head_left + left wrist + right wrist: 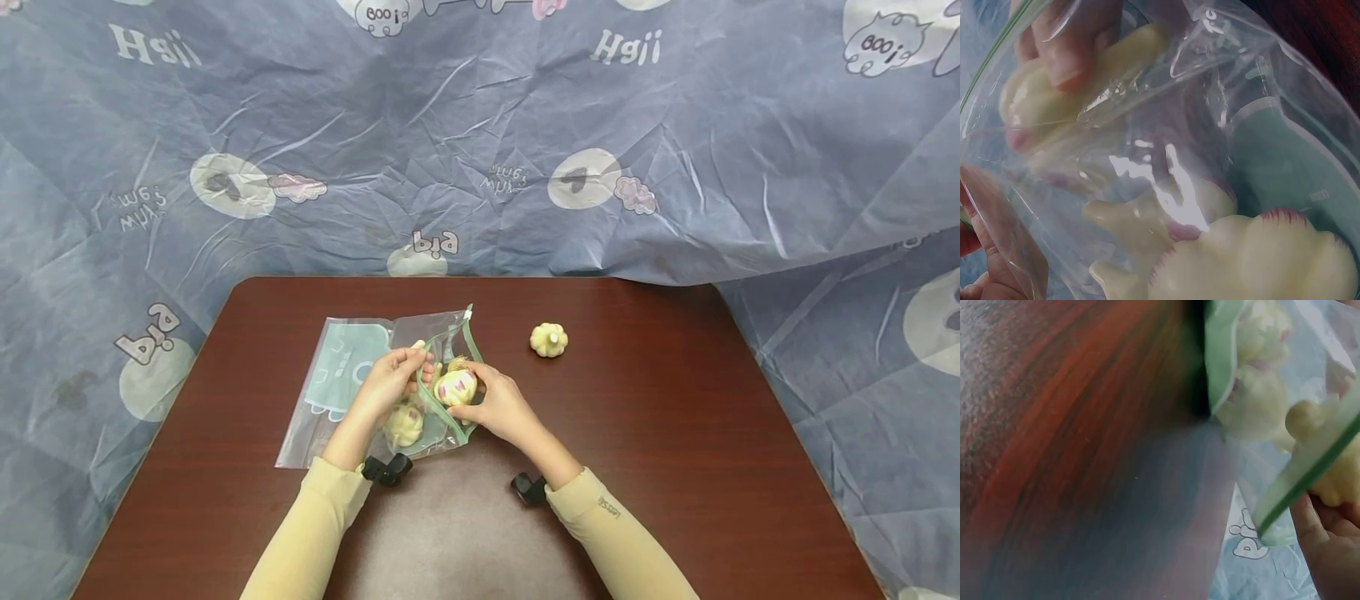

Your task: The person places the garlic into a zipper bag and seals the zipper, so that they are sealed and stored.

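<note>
Left hand [392,377] pinches the bag [348,367]; right hand [504,406] grips a garlic bulb [456,387] (partly behind the green rim [1310,472]).

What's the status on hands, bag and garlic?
Left hand holding bag open. Right hand gripping garlic bulb just inside. Other garlic in bag, loose bulb on table. No obstruction visible.

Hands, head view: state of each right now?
Left hand: closed, pinching the edge of the plastic bag.
Right hand: closed, holding a garlic bulb at the bag's mouth.
</note>
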Available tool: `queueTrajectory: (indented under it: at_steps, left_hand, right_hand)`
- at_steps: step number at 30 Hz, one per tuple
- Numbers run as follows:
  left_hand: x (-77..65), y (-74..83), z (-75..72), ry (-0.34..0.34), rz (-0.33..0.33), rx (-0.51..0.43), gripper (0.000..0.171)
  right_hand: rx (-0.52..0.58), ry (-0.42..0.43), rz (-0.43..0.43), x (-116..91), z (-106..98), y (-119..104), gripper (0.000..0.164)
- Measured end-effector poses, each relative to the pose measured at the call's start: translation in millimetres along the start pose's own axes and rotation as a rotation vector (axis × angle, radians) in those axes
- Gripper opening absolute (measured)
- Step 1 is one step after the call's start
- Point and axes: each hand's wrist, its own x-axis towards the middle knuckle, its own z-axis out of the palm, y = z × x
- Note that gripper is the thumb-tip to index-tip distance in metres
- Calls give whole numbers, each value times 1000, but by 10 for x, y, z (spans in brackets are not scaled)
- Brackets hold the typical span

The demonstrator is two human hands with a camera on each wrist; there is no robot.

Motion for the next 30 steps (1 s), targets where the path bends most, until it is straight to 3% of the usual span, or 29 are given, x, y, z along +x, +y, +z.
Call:
queueTrajectory:
  at_steps: [16,20,25,30]
  left_hand:
    - [9,-21,21,-17,15,-22,33]
    - [-1,-14,33,-7,12,-7,33]
    - [-19,-19,45,-13,-5,4,33]
    - [-21,-22,41,-7,-7,-16,32]
  right_hand:
    - [-118,-102,-68,130,152,59,61]
    - [-153,-155,-43,157,194,36,60]
    - [-159,-213,1,189,235,7,75]
    - [-149,-200,12,196,236,1,73]
